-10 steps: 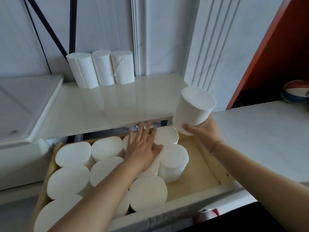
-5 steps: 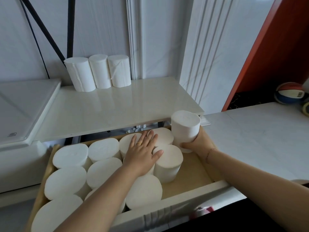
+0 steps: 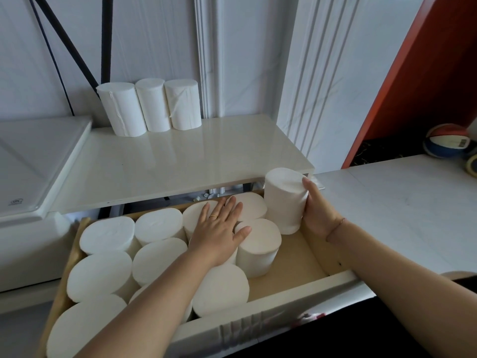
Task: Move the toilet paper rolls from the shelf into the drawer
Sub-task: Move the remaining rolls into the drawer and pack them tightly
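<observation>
white panelled wall (image 3: 154,34) backs a glossy cream shelf (image 3: 180,161), where three upright white toilet paper rolls (image 3: 149,107) wait. the right hand (image 3: 317,213) has lowered its white paper roll (image 3: 284,200) from above the shelf edge into the open wooden drawer (image 3: 317,254), back right corner, fingers wrapped round it and nearly placed. the left hand (image 3: 219,228) lies flat on the packed rolls (image 3: 108,236).
</observation>
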